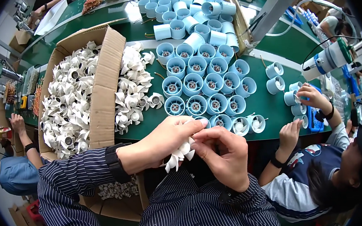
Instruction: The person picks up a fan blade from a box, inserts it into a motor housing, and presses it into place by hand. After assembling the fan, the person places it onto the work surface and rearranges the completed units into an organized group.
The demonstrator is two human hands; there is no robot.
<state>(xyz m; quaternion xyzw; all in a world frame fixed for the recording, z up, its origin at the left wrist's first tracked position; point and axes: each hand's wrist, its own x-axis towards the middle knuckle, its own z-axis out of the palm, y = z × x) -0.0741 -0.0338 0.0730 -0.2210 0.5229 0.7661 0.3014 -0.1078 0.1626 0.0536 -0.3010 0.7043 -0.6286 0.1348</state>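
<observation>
My left hand (pixel 160 141) is closed around a few white plastic fan wheels (pixel 178 155), whose curved blades stick out below the fingers. My right hand (pixel 224 155) meets it in front of my chest, thumb and fingers pinched at the edge of those fan wheels; its fingertips are partly hidden. Just beyond both hands stand rows of light-blue cup-shaped housings (pixel 192 86) with small motors inside. Two nearer housings (pixel 240 126) have white fan wheels sitting in them. A loose pile of white fan wheels (pixel 132 89) lies left of the housings.
At the left, a cardboard box (pixel 103 89) full of fan wheels stands on the green table (pixel 147 126). More blue housings (pixel 197 8) are heaped farther back. A co-worker's hands (pixel 311 97) handle housings at the right. Another open box (pixel 138 194) sits below the table edge.
</observation>
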